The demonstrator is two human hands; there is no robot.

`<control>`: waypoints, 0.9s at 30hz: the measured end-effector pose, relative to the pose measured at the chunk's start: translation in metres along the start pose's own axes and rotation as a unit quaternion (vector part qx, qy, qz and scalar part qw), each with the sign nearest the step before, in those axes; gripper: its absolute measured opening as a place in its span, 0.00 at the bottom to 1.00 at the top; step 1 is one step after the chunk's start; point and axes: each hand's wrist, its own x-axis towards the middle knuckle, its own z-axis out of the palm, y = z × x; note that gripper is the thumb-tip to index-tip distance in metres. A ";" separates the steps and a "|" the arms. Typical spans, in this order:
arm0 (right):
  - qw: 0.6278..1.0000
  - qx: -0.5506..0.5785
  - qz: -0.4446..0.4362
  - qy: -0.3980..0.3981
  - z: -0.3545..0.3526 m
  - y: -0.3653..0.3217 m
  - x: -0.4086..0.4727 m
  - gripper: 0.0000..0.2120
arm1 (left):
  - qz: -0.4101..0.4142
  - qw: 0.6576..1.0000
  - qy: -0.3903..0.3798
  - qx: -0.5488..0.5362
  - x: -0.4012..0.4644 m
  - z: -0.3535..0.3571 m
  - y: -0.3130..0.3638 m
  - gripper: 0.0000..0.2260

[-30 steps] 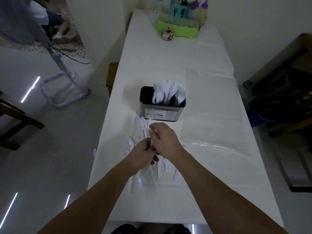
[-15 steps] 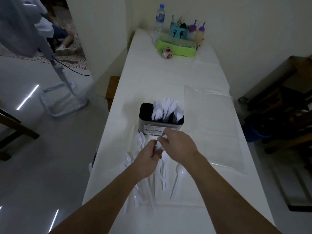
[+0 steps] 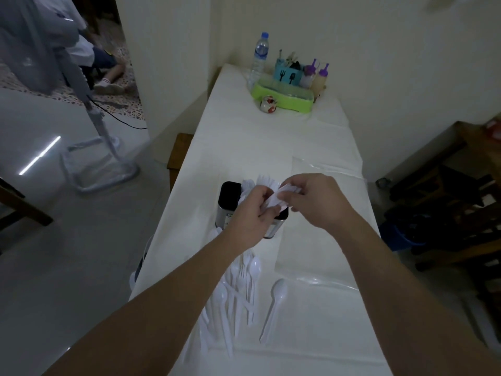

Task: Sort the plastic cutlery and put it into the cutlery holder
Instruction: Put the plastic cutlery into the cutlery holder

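A black cutlery holder [image 3: 227,202] with a metal base stands mid-table, with white plastic cutlery [image 3: 267,180] upright in its right part. My left hand [image 3: 250,215] and my right hand [image 3: 314,200] are raised just over the holder. Both pinch a small bunch of white plastic cutlery [image 3: 282,196] between them; its type is too blurred to tell. Several loose white spoons and forks [image 3: 238,291] lie in a pile on the table nearer me. A single spoon [image 3: 273,305] lies apart to its right.
A long table with a white cloth [image 3: 257,142] runs away from me. A clear plastic sheet [image 3: 325,169] covers its right side. At the far end stand a green tray [image 3: 282,96], a water bottle [image 3: 259,59] and sauce bottles [image 3: 320,77]. A person sits on the floor [image 3: 105,66] far left.
Both hands rose from the pile on the table to above the holder, carrying a bunch of white cutlery. The camera tilted up, so more of the far wall shows.
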 end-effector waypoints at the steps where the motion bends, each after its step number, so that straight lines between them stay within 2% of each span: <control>1: 1.000 -0.002 -0.007 0.004 -0.005 0.000 0.003 0.03 | 0.005 1.000 0.001 0.021 0.005 -0.001 0.004 0.02; 6: 0.997 -0.048 -0.040 0.039 -0.030 -0.006 0.016 0.04 | 0.014 0.998 0.003 0.058 0.026 -0.009 0.024 0.06; 10: 0.995 -0.063 -0.035 0.063 -0.037 -0.004 0.021 0.05 | -0.019 0.997 0.022 0.070 0.025 -0.021 0.009 0.20; 14: 0.996 -0.075 -0.020 0.052 -0.030 0.004 0.022 0.06 | -0.078 0.991 0.108 0.000 0.012 -0.030 -0.012 0.18; 21: 0.995 -0.035 0.009 0.090 -0.043 0.006 0.017 0.04 | -0.082 0.986 0.107 0.094 -0.003 -0.030 -0.030 0.15; 27: 0.991 -0.101 0.005 0.092 -0.032 0.007 0.023 0.07 | -0.075 0.982 0.141 0.100 -0.006 -0.029 -0.027 0.15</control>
